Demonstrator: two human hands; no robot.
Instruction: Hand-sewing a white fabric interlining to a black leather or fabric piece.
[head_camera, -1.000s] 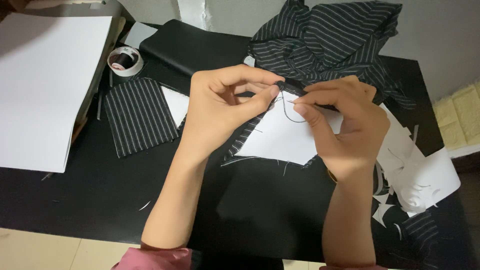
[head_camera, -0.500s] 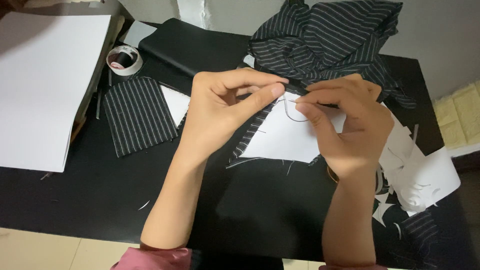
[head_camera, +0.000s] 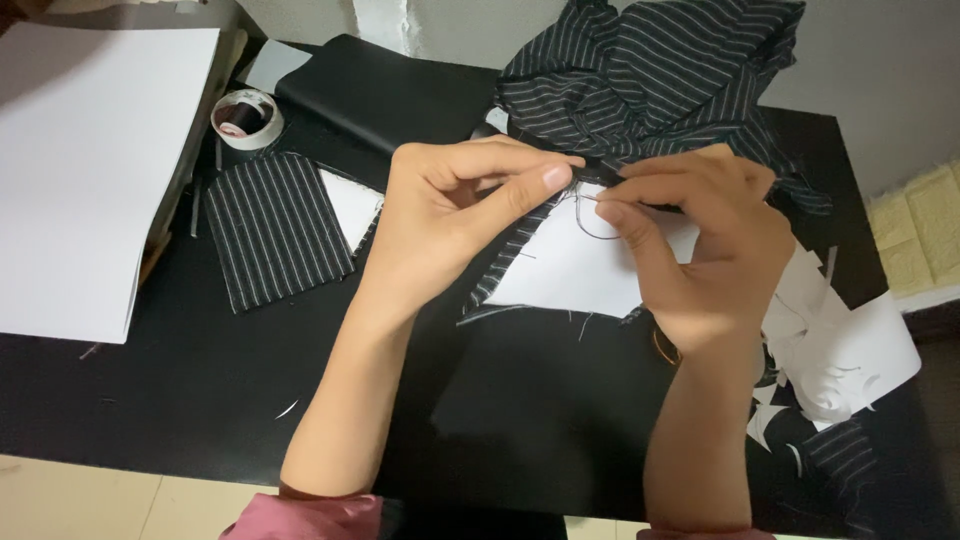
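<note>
While a striped fabric piece with white backing is pinched over the black desk by the left hand, a thread loop (dark, thin) is gripped by the right hand.

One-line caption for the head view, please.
Left hand and right hand pinch striped cloth backed with white paper, dark thread looped between.

Both forearms reach forward, converging. The left hand pinches with thumb against forefinger; the right hand curls inward, fingertips pinched, nearly meeting the left's.
</note>
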